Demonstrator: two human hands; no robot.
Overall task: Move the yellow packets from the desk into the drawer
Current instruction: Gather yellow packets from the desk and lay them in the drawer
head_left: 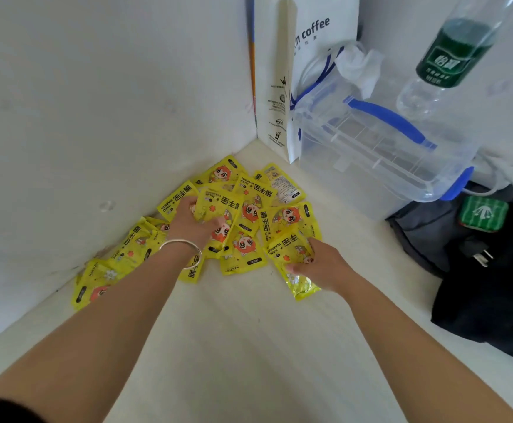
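Several yellow packets (243, 209) with a red-haired cartoon figure lie heaped in the desk's far corner against the white wall. My left hand (192, 222), with a silver bangle on the wrist, is among the pile, its fingers closed on a packet (215, 206). My right hand (322, 264) sits at the pile's right edge, thumb and fingers pinching the nearest packet (295, 261). More packets (105, 276) trail along the wall to the left, partly hidden by my left forearm. No drawer is in sight.
The white desk (234, 346) meets walls at left and back. A white paper coffee bag (282, 71) stands in the corner. Beside it are a clear plastic box with blue handle (377, 154), a green-labelled bottle (450, 56), a dark bag (487, 285) and a plug (475, 253).
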